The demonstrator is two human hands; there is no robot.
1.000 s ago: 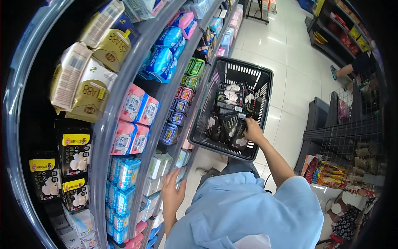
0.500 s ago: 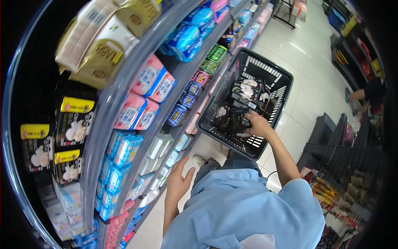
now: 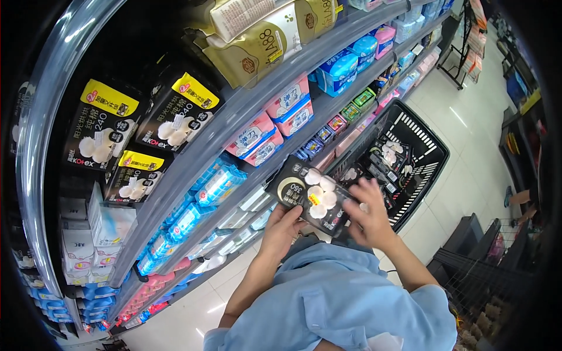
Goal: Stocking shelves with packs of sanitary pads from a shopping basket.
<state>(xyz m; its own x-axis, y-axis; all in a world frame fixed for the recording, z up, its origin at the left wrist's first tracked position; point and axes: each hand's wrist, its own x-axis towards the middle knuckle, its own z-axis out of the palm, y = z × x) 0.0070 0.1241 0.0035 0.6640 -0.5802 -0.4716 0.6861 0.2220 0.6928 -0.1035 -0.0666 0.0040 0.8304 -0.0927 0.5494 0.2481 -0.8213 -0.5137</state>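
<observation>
A black pack of sanitary pads [image 3: 315, 198] with a white cotton-flower picture and a small yellow label is tilted in front of me. My left hand [image 3: 282, 227] grips its near left edge, thumb on top. At the pack's right end is my right hand [image 3: 370, 215], fingers spread and slightly blurred; whether they touch the pack I cannot tell. Just beyond it stands a black plastic shopping basket [image 3: 430, 202] with slotted walls. Several similar black packs [image 3: 391, 153] lie jumbled inside it, partly hidden by my right hand.
To my left runs a grey-edged shelf unit [image 3: 234, 111]. It carries black packs with yellow tops [image 3: 178, 114], pink packs [image 3: 290, 105], light-blue packs [image 3: 219, 184] and gold tissue packs [image 3: 266, 47]. A dark rack [image 3: 462, 248] is on the right. Part of another person [image 3: 524, 202] shows at the far right.
A black pad pack has come out of the basket and is now in my left hand, which was empty. My right hand has left the basket's inside. The view has shifted toward the shelves.
</observation>
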